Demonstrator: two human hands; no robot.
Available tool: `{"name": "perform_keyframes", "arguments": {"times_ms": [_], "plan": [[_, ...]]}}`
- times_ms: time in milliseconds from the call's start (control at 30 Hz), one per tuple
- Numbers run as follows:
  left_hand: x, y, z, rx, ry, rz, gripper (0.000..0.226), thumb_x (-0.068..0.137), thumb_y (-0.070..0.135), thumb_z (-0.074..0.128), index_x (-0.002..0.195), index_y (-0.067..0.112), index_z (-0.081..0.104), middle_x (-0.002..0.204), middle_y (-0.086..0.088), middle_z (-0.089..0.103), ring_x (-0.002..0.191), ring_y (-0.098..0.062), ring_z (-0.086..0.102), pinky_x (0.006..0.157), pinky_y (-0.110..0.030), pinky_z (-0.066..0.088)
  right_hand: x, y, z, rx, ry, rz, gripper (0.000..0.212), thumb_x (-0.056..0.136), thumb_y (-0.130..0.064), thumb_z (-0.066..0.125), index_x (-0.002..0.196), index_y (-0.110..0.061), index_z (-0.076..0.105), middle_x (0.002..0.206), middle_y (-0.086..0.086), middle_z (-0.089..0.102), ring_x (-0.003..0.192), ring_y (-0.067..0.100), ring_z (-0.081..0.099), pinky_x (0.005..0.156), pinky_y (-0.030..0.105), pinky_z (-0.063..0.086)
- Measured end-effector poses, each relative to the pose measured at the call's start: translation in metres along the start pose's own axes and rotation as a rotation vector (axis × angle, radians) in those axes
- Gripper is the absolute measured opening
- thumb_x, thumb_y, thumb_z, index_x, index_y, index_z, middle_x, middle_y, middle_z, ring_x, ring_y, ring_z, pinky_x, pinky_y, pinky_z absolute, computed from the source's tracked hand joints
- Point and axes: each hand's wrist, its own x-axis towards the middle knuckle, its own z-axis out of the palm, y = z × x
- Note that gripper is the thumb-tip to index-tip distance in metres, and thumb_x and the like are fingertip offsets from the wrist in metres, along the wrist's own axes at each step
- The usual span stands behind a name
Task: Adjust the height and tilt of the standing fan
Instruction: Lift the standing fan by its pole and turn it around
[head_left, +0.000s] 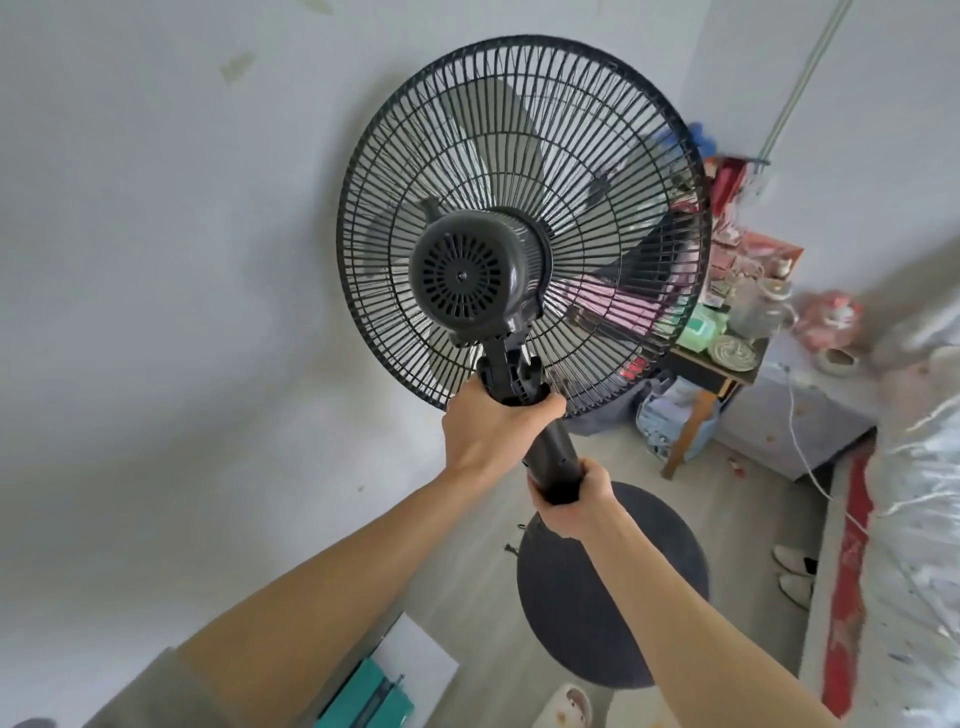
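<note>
A black standing fan stands in front of me, seen from behind. Its round grille (524, 130) faces away toward the wall, and the dark motor housing (470, 275) points at me. My left hand (488, 426) is wrapped around the neck joint just under the motor. Lower down, my right hand (571, 496) grips the black pole (553, 452). The pole below that hand is hidden. The round dark base (613, 608) rests on the floor beneath.
A cluttered wooden table (727, 374) stands behind the fan at the right, with bags under it. A bed edge with a red strip (852, 571) runs along the right. A teal and white box (384, 686) lies on the floor at bottom left. Shoes (792, 571) sit by the bed.
</note>
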Motion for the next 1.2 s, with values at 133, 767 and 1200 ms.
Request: {"name": "perform_keyframes", "arguments": {"times_ms": [133,767,1200], "plan": [[0.029,0.017,0.028,0.023,0.067,-0.048,0.032,0.058,0.049,0.08,0.066,0.021,0.067,0.057,0.023,0.067,0.058,0.011,0.061,0.052,-0.017,0.042,0.016,-0.037,0.021,-0.053,0.015,0.071,0.03,0.086,-0.031,0.065,0.094,-0.003,0.061,0.099,0.018,0.061,0.081,0.036,0.064,0.056,0.048,0.058],[0.171,-0.015,0.174,0.038,0.026,-0.051,0.042,0.055,0.043,0.085,0.09,0.027,0.069,0.082,0.013,0.074,0.079,-0.001,0.07,0.072,-0.025,0.06,0.168,-0.172,0.071,-0.129,-0.038,0.121,0.034,0.093,-0.034,0.063,0.116,-0.009,0.068,0.118,0.011,0.07,0.11,0.029,0.067,0.095,0.041,0.056],[0.283,-0.112,0.292,-0.016,-0.035,-0.123,0.029,0.059,0.015,0.09,0.08,0.024,0.072,0.082,0.007,0.077,0.081,-0.007,0.074,0.073,-0.025,0.061,0.331,-0.269,0.064,-0.153,0.07,0.096,0.023,0.085,-0.015,0.056,0.063,-0.009,0.059,0.053,0.008,0.062,0.049,0.021,0.064,0.054,0.026,0.058]]}}
